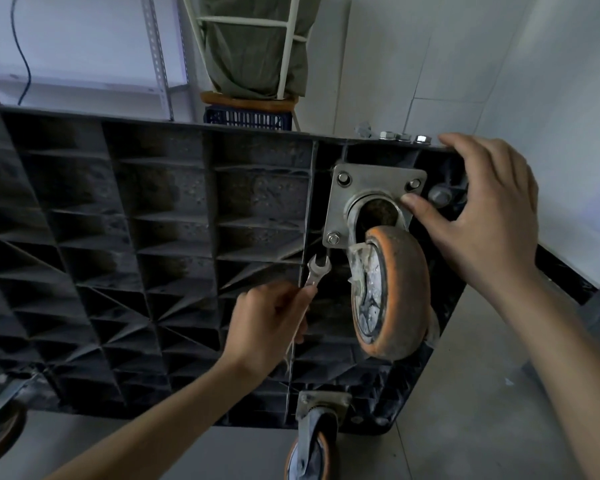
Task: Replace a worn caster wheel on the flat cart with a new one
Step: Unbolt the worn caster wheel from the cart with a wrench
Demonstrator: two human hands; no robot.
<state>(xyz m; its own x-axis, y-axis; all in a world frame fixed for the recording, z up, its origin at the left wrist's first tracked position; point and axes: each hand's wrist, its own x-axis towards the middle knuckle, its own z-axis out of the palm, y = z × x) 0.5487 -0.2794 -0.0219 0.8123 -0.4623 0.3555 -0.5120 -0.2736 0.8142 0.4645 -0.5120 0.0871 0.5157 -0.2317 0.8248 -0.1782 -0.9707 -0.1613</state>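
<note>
Gripping a wrench, left hand — right hand spread on caster plate.

We see a white wall; left of it, a metal shelf; below it, grey floor.

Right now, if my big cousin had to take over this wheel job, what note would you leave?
Left hand grips the wrench, its open end just below the lower-left bolt of the mounting plate.
Right hand steadies the cart's edge, thumb on the plate.
Worn orange wheel is still mounted; three bolts show in the plate.
Loose nuts sit on the cart's top edge.
Left: remove remaining bolts, swap the wheel. No new wheel in view.
</note>
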